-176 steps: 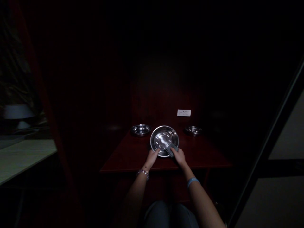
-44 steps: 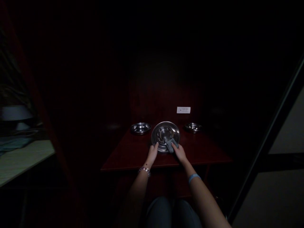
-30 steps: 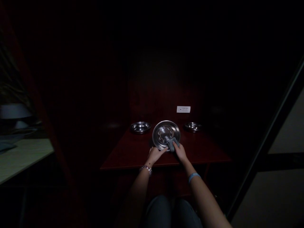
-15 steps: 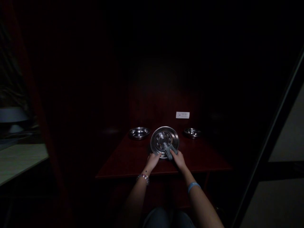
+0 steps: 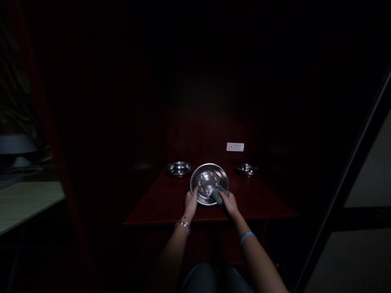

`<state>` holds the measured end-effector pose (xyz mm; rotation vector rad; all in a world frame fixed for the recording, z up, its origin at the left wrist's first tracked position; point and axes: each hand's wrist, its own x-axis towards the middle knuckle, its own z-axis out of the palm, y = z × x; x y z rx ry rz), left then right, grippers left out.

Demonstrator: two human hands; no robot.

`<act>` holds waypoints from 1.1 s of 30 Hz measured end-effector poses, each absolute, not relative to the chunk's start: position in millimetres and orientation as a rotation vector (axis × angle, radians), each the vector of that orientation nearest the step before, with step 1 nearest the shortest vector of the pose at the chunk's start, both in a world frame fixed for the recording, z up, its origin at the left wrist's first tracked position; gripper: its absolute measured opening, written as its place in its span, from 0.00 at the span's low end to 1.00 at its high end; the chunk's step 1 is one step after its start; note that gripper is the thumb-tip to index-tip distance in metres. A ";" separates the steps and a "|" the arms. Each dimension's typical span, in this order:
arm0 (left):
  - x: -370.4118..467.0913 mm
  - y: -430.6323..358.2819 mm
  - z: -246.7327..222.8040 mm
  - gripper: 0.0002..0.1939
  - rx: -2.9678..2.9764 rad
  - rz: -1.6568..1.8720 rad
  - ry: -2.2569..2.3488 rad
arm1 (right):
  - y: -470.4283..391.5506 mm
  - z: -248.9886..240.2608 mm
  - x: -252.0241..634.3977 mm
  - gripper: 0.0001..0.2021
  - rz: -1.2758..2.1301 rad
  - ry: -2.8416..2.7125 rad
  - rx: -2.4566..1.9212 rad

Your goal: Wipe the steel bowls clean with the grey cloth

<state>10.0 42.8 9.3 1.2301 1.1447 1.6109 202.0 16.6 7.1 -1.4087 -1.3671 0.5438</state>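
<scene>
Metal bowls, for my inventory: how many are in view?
3: held bowl in the left hand; left bowl and right bowl behind it on the table. Nested ones may hide.

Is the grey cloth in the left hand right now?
No, the right hand grips the grey cloth against the steel bowl, while the left hand holds that bowl's rim.

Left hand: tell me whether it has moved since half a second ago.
Yes. Judged against the white wall panel, the left hand has shifted left and slightly up along the metal bowl.
</scene>
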 end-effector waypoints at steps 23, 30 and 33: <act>12.3 46.8 1.9 0.17 1.589 1.447 1.142 | 25.4 -1.2 202.0 0.21 0.582 -1.325 -1.525; 14.5 35.9 10.0 0.16 1.599 1.464 1.121 | 29.8 -9.7 204.8 0.23 0.534 -1.349 -1.524; 14.2 36.4 9.4 0.16 1.597 1.466 1.173 | 31.0 -10.2 204.1 0.22 0.520 -1.350 -1.565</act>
